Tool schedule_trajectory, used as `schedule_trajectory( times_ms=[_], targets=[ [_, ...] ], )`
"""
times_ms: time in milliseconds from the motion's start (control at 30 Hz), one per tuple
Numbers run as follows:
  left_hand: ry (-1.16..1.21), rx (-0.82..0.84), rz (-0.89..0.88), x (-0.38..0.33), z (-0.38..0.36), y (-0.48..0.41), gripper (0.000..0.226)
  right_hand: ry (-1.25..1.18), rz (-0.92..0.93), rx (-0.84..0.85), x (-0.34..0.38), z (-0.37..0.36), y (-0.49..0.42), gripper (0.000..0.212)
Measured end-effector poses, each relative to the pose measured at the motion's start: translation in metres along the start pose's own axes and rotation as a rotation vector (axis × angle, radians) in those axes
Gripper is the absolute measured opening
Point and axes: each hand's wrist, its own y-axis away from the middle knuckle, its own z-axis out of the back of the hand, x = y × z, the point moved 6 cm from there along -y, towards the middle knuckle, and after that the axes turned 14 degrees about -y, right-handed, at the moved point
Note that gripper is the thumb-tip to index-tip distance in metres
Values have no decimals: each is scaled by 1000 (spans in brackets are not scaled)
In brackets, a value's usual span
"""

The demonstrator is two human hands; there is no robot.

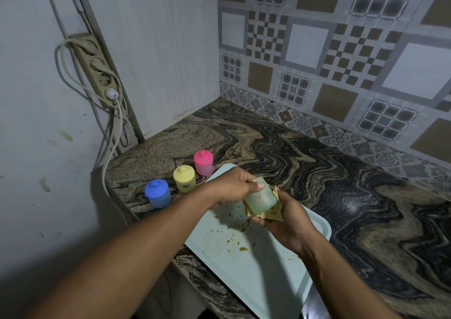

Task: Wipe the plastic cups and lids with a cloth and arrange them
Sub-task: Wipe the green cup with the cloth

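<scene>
Lined up left of the tray (244,270) — blue cup (157,194), yellow cup (184,179), pink cup (203,163), all lidded; above the tray, left hand (231,187) gripping the green cup (260,200), right hand (285,221) clutching the cloth (274,215) against it — seemingly the last.

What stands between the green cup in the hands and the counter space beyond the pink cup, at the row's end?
Nothing visible. The left hand grips the green cup over the tray, the right hand holds a cloth against it; only the tray's corner lies under the path past the pink cup.
</scene>
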Motion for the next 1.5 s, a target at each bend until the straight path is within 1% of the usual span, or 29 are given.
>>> schedule_trajectory(
  times_ms=[67,133,200,300,333,400,467,533,567,600,667,700,767,800,833,867,933,967,1000,1033,1067,1133,1167,1200,1233,1267,1367,1433,1500],
  targets=[
    [26,-78,20,-1,1,0,28,23,41,-25,-2,-2,-3,42],
    [43,-183,78,1,-1,-1,27,84,148,-52,0,-7,-7,43],
    [23,-278,159,8,-4,-4,29,168,272,-64,3,-9,-7,37],
    [93,-309,276,12,-8,-3,35,359,471,-28,4,-11,-1,38],
    [114,-309,318,12,-8,-1,37,428,507,-13,2,-10,0,38],
    [160,-284,375,11,-9,3,32,461,491,3,1,-7,-2,40],
    [246,-203,366,6,-9,8,20,316,340,-40,2,-4,-11,39],
    [301,-133,291,2,-10,10,14,209,193,-92,6,1,-20,39],
    [291,-144,246,2,-8,9,16,219,176,-88,10,-1,-21,39],
    [263,-194,211,4,-6,9,18,261,188,-70,13,-3,-23,39],
    [265,-328,187,7,-3,9,22,405,293,-33,18,-13,-20,40],
    [296,-373,203,7,-3,10,24,534,396,-14,21,-18,-17,42],
    [361,-443,299,14,-6,11,28,853,675,61,25,-34,-4,40],
    [414,-468,367,18,-8,12,28,967,792,106,26,-41,1,37],
    [490,-479,430,24,-9,12,27,1035,858,141,26,-47,5,35],
    [574,-444,474,29,-14,9,23,1080,877,152,27,-45,5,34],
    [677,-299,474,29,-22,3,19,1037,779,105,29,-33,-5,36],
    [687,-228,430,26,-24,3,22,916,669,64,30,-27,-11,38],
    [657,-185,358,21,-27,-1,25,719,526,16,30,-18,-19,40],
    [583,-182,270,17,-26,-3,27,517,374,-33,26,-11,-26,40],
    [451,-220,173,14,-23,-3,26,362,247,-77,24,-5,-29,38],
    [213,-343,4,3,-18,7,23,249,114,-101,22,-3,-28,36],
    [171,-392,-32,1,-17,10,26,248,109,-107,23,-2,-26,36],
    [166,-437,-23,2,-17,10,34,266,142,-109,24,-2,-24,36],
    [194,-476,28,6,-19,9,40,318,221,-108,26,-1,-22,38],
    [254,-509,95,11,-20,5,42,401,349,-96,30,-3,-18,40],
    [589,-548,334,20,-27,-6,26,707,729,-17,35,-13,1,42],
    [718,-501,456,19,-36,-10,20,745,839,18,38,-13,7,42],
    [797,-441,512,15,-43,-12,19,734,845,14,42,-10,4,44]
  ],
)
